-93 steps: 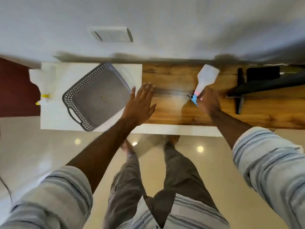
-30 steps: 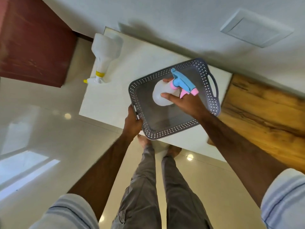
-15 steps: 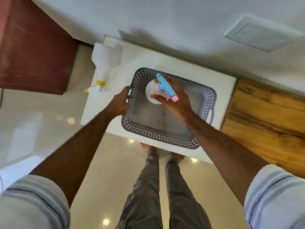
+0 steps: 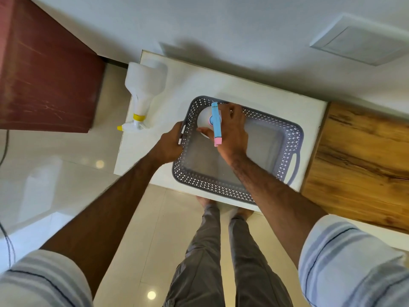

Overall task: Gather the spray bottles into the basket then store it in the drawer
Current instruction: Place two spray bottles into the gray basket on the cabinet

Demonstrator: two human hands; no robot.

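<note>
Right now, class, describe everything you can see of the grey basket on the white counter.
The grey basket is a shallow rectangular plastic tray with rounded corners, perforated lattice walls, a solid floor and a loop handle at each short end. It sits flat on the white counter, turned slightly askew. The left hand grips its left handle; the right hand holds a blue-and-pink-topped spray bottle upright inside its far left corner.

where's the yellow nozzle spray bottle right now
In the head view, the yellow-nozzle spray bottle stands on the white counter, at its left edge, outside the grey basket and just beyond the left hand.
</note>
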